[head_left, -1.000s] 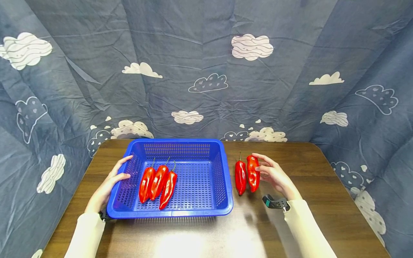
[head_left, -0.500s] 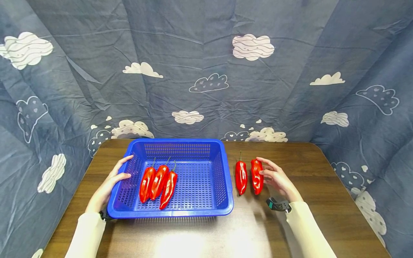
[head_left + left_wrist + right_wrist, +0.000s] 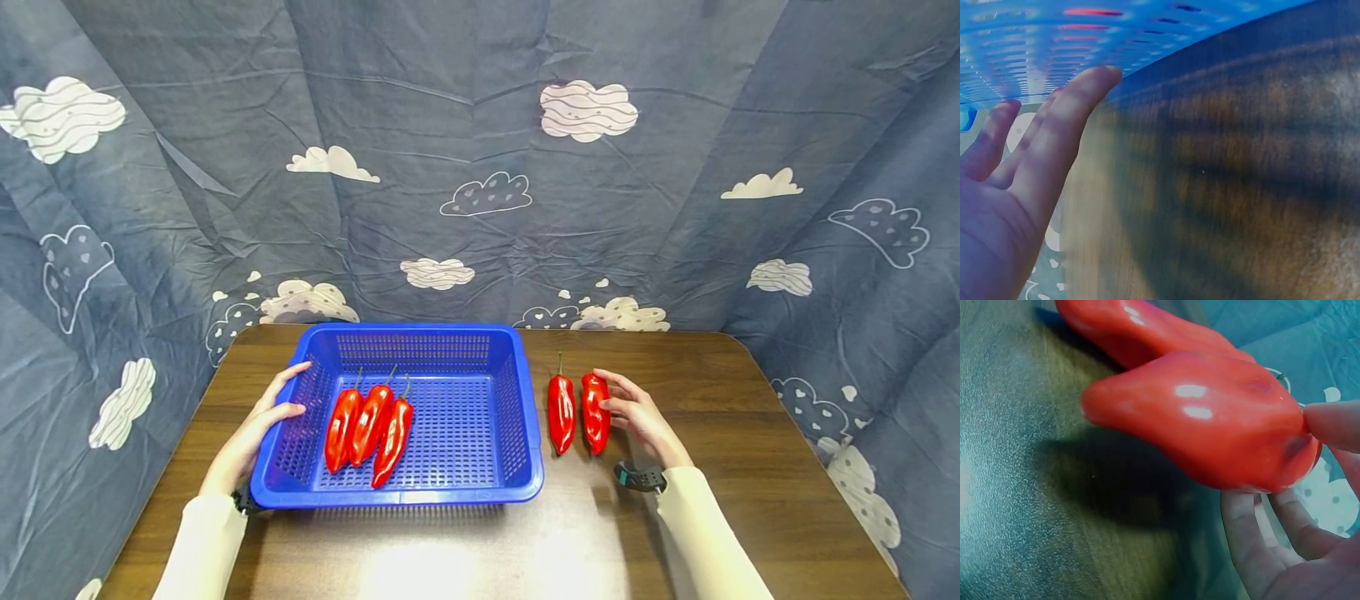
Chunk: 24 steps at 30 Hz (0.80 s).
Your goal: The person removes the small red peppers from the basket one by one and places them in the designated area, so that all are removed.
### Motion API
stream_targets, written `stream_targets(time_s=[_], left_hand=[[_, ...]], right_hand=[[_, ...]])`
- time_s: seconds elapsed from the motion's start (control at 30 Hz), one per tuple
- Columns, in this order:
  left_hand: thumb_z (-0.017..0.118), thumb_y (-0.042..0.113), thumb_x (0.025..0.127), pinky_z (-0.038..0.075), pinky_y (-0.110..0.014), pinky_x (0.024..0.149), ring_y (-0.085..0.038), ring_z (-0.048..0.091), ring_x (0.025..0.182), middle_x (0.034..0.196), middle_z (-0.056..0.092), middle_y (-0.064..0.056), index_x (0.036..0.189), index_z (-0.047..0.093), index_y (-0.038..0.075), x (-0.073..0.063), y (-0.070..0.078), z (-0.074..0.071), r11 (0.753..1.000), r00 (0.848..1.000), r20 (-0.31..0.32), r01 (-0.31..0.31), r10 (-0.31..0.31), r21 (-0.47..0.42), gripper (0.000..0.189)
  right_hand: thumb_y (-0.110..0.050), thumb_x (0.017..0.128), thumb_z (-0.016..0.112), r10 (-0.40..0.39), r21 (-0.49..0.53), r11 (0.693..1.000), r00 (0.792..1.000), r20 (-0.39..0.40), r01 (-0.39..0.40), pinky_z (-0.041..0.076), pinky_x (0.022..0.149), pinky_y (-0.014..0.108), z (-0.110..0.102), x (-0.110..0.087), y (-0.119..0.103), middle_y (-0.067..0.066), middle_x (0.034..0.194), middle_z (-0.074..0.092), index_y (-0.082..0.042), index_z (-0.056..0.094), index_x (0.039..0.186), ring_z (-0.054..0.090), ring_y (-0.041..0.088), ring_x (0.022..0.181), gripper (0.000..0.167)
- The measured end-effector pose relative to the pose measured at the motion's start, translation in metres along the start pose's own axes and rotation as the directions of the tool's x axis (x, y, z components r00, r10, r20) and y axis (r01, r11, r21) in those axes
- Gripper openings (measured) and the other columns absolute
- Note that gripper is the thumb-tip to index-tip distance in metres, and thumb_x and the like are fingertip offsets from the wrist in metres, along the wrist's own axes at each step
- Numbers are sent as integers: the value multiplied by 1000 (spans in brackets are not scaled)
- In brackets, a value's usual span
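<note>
My left hand (image 3: 251, 437) grips the left side of a blue plastic basket (image 3: 405, 497), two digits reaching over its rim. Other fingers lie straight along the outside of its perforated wall in the left wrist view. My right hand (image 3: 637, 417) pinches a long glossy red pepper (image 3: 596, 417), thumb on one side and fingers on the other near its upper end; its stem is not visible in the head view. A second red pepper (image 3: 560, 414) lies just left of it, stem pointing away. Inside the basket, three red peppers (image 3: 372, 423) lie side by side toward the left.
Everything stands on a brown wooden table (image 3: 720, 417), with glare along its near part. Behind and around it hangs a dark blue curtain (image 3: 480, 125) with white clouds. A black band (image 3: 639, 477) circles the right wrist.
My right hand has shifted the pinched pepper rightward and slightly nearer, then a touch back left, widening the gap to its neighbour. My left hand and the basket have stayed put.
</note>
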<state>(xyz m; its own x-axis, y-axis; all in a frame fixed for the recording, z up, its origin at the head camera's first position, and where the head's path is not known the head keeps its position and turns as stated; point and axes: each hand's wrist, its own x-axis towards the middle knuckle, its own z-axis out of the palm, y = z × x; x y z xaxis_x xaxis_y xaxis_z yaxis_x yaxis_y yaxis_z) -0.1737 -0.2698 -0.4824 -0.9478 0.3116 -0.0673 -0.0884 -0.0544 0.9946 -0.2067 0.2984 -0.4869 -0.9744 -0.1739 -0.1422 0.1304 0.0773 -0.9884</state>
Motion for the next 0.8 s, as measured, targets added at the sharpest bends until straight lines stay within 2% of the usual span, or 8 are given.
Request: stream_targets(time_s=[0.27,0.47,0.8], left_hand=[[41,9,99,49,-44,80,-25,49,110,144,19,-19,151,20,27,0,0,0,1000,1000,-5,-1,1,18,59],[40,9,98,49,-43,81,-24,50,109,143,20,-19,151,20,27,0,-1,0,1000,1000,-8,-6,7,23,59],[40,8,98,49,-43,80,-24,50,109,142,21,-18,151,21,27,0,0,1,1000,1000,-12,-3,3,22,59]], right_hand=[[5,89,53,9,-44,999,1000,-18,-10,52,72,30,3,4,6,16,110,49,4,35,140,60,12,83,55],[6,88,53,4,-72,997,1000,-27,-6,52,71,28,6,5,6,23,112,47,7,35,139,59,12,83,55],[8,87,52,9,-116,993,1000,-17,-10,53,71,28,6,9,9,26,111,49,8,34,140,59,12,81,56]])
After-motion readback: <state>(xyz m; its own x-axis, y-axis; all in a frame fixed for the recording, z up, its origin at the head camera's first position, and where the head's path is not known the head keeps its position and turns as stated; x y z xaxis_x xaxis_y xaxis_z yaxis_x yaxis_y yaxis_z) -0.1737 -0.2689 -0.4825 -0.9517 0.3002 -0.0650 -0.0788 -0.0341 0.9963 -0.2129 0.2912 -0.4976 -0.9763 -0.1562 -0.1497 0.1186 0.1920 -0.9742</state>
